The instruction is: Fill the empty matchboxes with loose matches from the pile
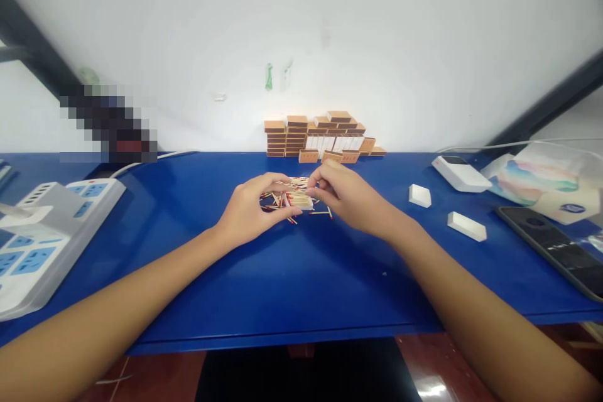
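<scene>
My left hand [247, 207] curls around a small white matchbox tray [305, 203], thumb on the near side and fingers on the far side. Matches [294, 198] with red heads lie in the tray. More loose matches [272, 207] are scattered on the blue table around it. Over the tray's right end, my right hand [351, 195] has its thumb and fingers pinched together. What sits between those fingertips is too small to make out. One stray match [321, 213] lies just below the right hand.
Stacked matchboxes [325, 132] stand against the wall behind my hands. To the right are two white blocks [419, 195], a white device [460, 174], a phone [551, 248] and a plastic packet [532, 176]. A white power strip [101, 198] occupies the left side of the blue table [282, 295].
</scene>
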`<move>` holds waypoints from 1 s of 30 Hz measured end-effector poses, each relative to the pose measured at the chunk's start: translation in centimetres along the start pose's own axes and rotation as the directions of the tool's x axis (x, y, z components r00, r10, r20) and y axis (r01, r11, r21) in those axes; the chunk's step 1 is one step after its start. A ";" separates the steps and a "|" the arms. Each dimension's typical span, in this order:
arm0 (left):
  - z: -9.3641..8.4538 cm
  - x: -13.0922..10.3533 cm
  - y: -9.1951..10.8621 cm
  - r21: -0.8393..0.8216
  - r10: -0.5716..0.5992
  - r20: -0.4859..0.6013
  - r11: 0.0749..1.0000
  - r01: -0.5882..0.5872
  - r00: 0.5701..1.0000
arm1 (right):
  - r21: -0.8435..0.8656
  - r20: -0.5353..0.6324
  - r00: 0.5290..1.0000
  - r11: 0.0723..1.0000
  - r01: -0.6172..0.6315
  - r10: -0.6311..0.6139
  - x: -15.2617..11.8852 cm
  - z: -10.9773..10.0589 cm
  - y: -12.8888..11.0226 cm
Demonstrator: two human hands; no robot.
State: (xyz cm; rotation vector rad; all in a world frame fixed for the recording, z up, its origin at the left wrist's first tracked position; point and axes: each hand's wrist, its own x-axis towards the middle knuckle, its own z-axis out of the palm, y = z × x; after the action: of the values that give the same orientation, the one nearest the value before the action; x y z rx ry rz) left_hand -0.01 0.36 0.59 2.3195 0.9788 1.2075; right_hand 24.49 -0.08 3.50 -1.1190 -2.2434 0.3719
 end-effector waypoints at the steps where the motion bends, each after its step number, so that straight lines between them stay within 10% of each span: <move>1: 0.0 -0.1 0.1 -0.002 0.006 -0.001 1.000 -0.006 1.000 | -0.010 0.014 0.999 1.000 0.029 -0.029 -0.1 0.3 -0.1; 22: 0.0 -0.2 0.6 0.006 -0.014 -0.080 1.000 0.015 0.997 | -0.029 -0.003 1.000 1.000 0.007 -0.007 -0.3 -1.7 -0.5; 30: 0.0 -0.2 0.6 0.001 -0.011 -0.070 1.000 0.011 0.997 | 0.127 0.192 0.971 0.978 -0.168 0.142 -0.3 -2.0 -0.5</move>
State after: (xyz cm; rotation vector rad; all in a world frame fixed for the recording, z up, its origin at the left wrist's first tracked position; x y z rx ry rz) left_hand 0.17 -0.19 0.88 2.2837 1.0142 1.2926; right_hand 25.55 -0.67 5.22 -1.2307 -2.2487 0.7145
